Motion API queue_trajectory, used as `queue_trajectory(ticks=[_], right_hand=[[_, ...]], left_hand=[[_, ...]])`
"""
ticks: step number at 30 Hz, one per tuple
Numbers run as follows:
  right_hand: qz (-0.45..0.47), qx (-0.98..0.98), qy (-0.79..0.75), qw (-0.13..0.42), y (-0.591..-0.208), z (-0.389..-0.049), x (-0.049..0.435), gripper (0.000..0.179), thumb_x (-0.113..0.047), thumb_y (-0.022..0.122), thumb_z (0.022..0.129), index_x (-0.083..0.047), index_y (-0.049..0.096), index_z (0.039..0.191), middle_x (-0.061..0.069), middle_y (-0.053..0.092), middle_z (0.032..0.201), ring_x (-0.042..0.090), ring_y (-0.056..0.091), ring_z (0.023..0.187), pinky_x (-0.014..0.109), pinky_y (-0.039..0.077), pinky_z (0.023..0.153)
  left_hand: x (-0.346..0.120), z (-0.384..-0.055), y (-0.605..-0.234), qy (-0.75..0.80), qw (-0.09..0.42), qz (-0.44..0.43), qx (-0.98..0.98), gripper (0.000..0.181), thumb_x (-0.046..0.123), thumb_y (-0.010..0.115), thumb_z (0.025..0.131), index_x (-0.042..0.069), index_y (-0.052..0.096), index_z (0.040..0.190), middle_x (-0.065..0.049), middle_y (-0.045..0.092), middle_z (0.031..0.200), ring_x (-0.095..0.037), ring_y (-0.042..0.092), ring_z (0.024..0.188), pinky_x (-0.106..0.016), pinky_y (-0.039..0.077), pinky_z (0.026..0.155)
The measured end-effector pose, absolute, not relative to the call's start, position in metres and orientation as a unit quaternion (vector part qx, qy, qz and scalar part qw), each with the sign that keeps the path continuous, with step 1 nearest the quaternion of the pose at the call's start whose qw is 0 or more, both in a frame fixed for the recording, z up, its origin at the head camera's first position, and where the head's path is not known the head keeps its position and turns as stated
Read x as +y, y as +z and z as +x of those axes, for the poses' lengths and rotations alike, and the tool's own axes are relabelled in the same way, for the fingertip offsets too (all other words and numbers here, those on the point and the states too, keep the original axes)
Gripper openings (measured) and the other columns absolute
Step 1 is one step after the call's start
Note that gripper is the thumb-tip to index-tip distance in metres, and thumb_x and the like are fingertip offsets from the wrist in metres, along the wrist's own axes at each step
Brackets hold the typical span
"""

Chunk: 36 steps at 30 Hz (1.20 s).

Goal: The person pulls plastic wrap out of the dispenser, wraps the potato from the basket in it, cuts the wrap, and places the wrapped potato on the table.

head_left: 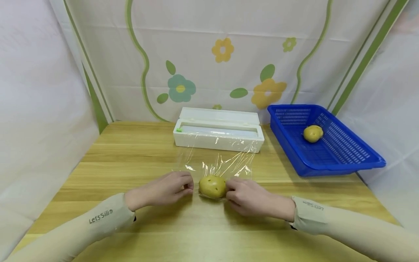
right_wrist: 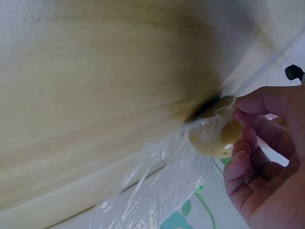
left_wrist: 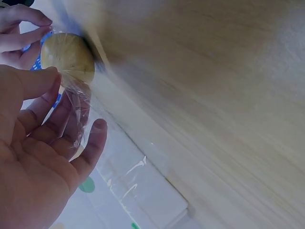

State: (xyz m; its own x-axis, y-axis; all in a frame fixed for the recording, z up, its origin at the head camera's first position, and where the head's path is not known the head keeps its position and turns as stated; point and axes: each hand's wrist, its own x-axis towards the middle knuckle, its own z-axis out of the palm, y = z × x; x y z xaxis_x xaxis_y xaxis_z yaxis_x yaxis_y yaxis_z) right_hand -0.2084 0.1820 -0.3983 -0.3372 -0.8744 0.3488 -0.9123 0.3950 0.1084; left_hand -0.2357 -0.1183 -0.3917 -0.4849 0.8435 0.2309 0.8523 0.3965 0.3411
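A yellow potato (head_left: 212,186) sits between the two hands, with clear plastic wrap (head_left: 226,165) partly around it. The wrap stretches back from the potato to a white cling film box (head_left: 218,142) whose lid stands up. At the potato's left, my left hand (head_left: 171,187) pinches the film between thumb and fingers; a gathered strip of wrap (left_wrist: 78,102) hangs along those fingers in the left wrist view. On the other side my right hand (head_left: 245,196) pinches film close against the potato's end, thumb and index fingertip together in the right wrist view.
To the right at the back stands a blue plastic basket (head_left: 340,167) holding another potato (head_left: 313,134). A small green slider (head_left: 179,130) sits at the box's left end. Everything rests on a wooden table (head_left: 131,160), with a flower-print curtain (head_left: 203,47) behind it.
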Motion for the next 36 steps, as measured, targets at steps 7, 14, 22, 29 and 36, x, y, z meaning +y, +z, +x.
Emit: queue_trajectory(ticks=[7,14,22,29,36], right_hand=[[0.508,-0.846,0.075,0.141,-0.385,-0.218,0.184,0.014,-0.010,0.077,0.076,-0.018,0.065,0.073,0.003,0.058,0.103,0.021,0.055,0.098,0.040,0.047,0.088],[0.508,-0.844,0.160,0.068,-0.381,-0.229,0.184,0.021,-0.004,0.073,0.077,-0.018,0.057,0.073,0.010,0.061,0.124,0.024,0.059,0.112,0.034,0.050,0.091],[0.477,-0.844,0.243,0.016,-0.379,-0.241,0.186,0.023,0.001,0.068,0.079,-0.018,0.057,0.071,0.006,0.065,0.115,0.021,0.061,0.108,0.035,0.049,0.091],[0.454,-0.843,0.290,0.001,-0.379,-0.248,0.188,0.023,0.002,0.067,0.080,-0.018,0.059,0.071,0.004,0.067,0.110,0.019,0.061,0.105,0.036,0.049,0.089],[0.445,-0.839,0.313,0.009,-0.385,-0.251,0.190,0.024,0.003,0.067,0.077,-0.019,0.059,0.069,0.001,0.069,0.107,0.018,0.064,0.102,0.035,0.051,0.086]], left_hand=[[-0.117,-0.238,-0.390,-0.200,0.019,-0.503,-0.841,0.011,0.008,0.069,0.092,0.014,0.062,0.086,0.009,0.056,0.085,-0.008,0.054,0.074,-0.023,0.048,0.067],[-0.114,-0.237,-0.391,-0.192,0.030,-0.471,-0.860,0.010,0.010,0.070,0.092,0.015,0.062,0.087,0.008,0.057,0.086,-0.006,0.055,0.074,-0.024,0.049,0.066],[-0.098,-0.229,-0.380,-0.197,0.047,-0.417,-0.886,0.057,0.051,0.067,0.090,0.008,0.060,0.127,-0.004,0.062,0.121,-0.019,0.061,0.106,-0.037,0.051,0.087],[-0.074,-0.230,-0.383,-0.135,0.074,-0.453,-0.878,0.090,0.062,0.082,0.068,0.009,0.053,0.136,-0.004,0.054,0.130,-0.022,0.052,0.117,-0.039,0.046,0.094],[-0.066,-0.239,-0.391,-0.164,0.069,-0.455,-0.873,0.061,0.037,0.086,0.075,0.008,0.064,0.124,-0.004,0.062,0.122,-0.023,0.057,0.112,-0.039,0.049,0.091]])
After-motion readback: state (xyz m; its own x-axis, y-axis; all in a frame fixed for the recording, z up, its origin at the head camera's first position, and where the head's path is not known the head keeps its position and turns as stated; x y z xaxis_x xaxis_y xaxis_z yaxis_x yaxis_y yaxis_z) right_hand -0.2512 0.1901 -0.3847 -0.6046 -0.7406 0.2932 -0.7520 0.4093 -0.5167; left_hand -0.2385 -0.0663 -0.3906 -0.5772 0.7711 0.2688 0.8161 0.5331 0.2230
